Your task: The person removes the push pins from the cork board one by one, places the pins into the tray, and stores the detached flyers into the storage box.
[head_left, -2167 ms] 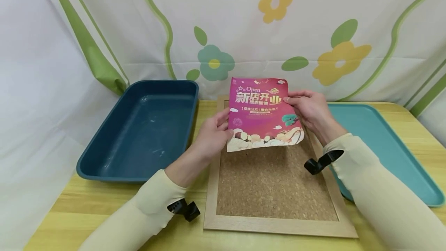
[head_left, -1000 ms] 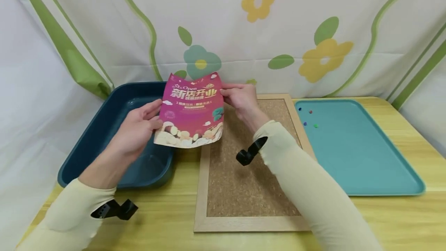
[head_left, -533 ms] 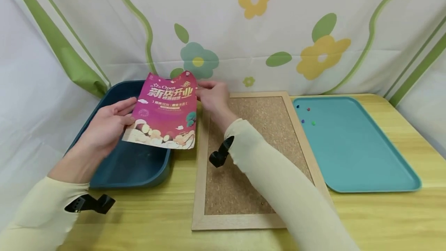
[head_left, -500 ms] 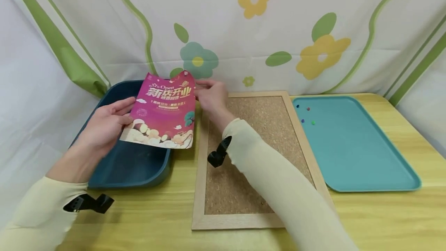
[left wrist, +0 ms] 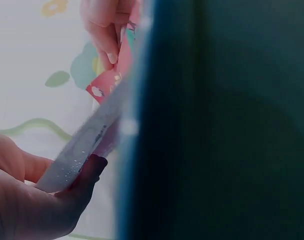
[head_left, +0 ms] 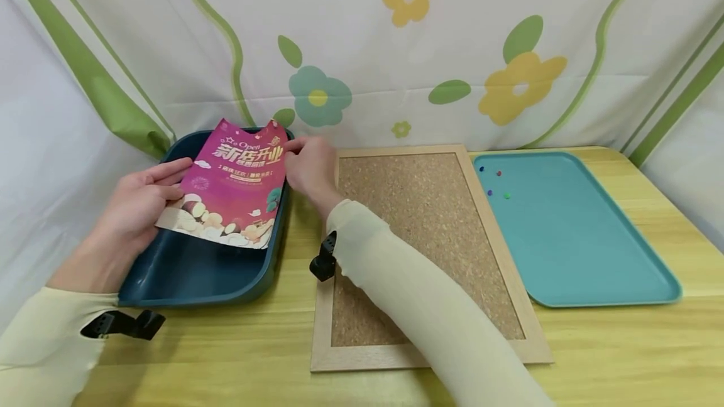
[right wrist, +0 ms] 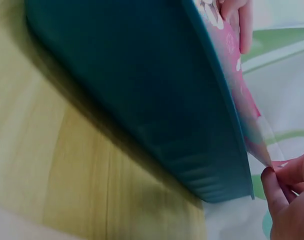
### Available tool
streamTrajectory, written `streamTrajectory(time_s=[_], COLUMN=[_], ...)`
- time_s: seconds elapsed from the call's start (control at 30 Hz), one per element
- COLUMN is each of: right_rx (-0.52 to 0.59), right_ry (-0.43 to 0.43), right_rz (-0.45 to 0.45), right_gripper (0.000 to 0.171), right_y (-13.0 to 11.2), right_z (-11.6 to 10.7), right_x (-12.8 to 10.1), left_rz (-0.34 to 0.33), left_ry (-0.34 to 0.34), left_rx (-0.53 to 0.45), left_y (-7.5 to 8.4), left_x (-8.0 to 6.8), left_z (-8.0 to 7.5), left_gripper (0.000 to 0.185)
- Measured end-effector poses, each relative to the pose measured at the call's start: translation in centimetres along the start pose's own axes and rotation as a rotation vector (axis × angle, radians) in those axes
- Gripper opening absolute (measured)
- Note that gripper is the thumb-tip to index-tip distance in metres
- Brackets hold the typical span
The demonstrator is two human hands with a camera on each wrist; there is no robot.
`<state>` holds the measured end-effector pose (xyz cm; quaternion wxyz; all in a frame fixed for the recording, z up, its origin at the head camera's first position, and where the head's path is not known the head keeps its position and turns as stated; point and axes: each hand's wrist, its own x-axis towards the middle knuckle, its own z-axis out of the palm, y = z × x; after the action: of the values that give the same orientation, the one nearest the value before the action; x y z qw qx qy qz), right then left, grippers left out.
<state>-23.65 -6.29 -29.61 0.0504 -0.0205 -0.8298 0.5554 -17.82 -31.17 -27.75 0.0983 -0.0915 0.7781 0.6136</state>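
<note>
Setting: we look down on a yellow wooden table (head_left: 622, 344) backed by a flowered curtain (head_left: 452, 49).
Flyer: we hold a pink flyer (head_left: 234, 181) tilted over the dark blue tub (head_left: 198, 275), above its inside and not lying in it.
Left hand: our left hand (head_left: 132, 206) grips the flyer's left edge, thumb on top and fingers underneath.
Right hand: our right hand (head_left: 308, 165) pinches the upper right corner between thumb and fingertips.
Handling: we judge the sheet light, thin and floppy; it bows between our hands, looks glossy and may slip or crease.
Hold: we think the opposite edges serve best, gripped gently.
Nearby: a cork board (head_left: 424, 231) lies beside the tub; a teal tray (head_left: 571, 250) carries a few small pins (head_left: 498, 184).
</note>
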Motion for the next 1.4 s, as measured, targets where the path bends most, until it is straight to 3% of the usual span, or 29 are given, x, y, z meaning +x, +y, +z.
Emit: streamTrajectory(time_s=[0.1,0.23,0.47,0.63,0.83,1.03,1.17,1.23,1.3,1.4], right_rx=[-0.028,-0.155,-0.553,-0.764,-0.866,-1.016,-1.07,-1.041,-0.991,-0.842], right_ry=[-0.007,-0.022,-0.104,-0.183,-0.298,-0.384,-0.404,-0.403,-0.393,-0.347], right_rz=[-0.009,-0.058,-0.261,-0.391,-0.422,-0.378,-0.386,-0.382,-0.39,-0.403], right_gripper=[0.02,0.021,0.025,0.024,0.029,0.04,0.043,0.037,0.025,0.027], right_y=[-0.1,-0.2,-0.5,-0.7,-1.0,-1.9,-2.0,-2.1,-2.0,-1.8], right_z=[0.7,1.5,2.3,3.0,3.9,5.2,5.7,5.6,5.1,3.6], right_x=[-0.4,-0.6,-0.9,-1.3,-2.0,-2.7,-3.1,-3.0,-2.8,-2.1], left_rz=[-0.014,-0.036,-0.078,-0.077,-0.067,-0.046,-0.046,-0.034,-0.007,0.076], left_ry=[0.005,-0.001,-0.024,-0.017,0.024,0.059,0.092,0.125,0.165,0.224], left_rx=[0.06,0.134,0.211,0.268,0.357,0.46,0.51,0.562,0.63,0.742], left_y=[-0.3,-1.0,-2.4,-3.1,-3.4,-3.9,-4.0,-3.8,-3.4,-2.6], left_x=[0.1,0.4,0.9,0.9,0.6,0.1,-0.2,-0.5,-0.9,-1.8], left_z=[-0.3,-0.4,-0.6,-0.9,-0.7,-0.7,-0.8,-0.6,-0.1,1.0], left_gripper=[0.062,0.061,0.06,0.06,0.061,0.065,0.065,0.064,0.064,0.068])
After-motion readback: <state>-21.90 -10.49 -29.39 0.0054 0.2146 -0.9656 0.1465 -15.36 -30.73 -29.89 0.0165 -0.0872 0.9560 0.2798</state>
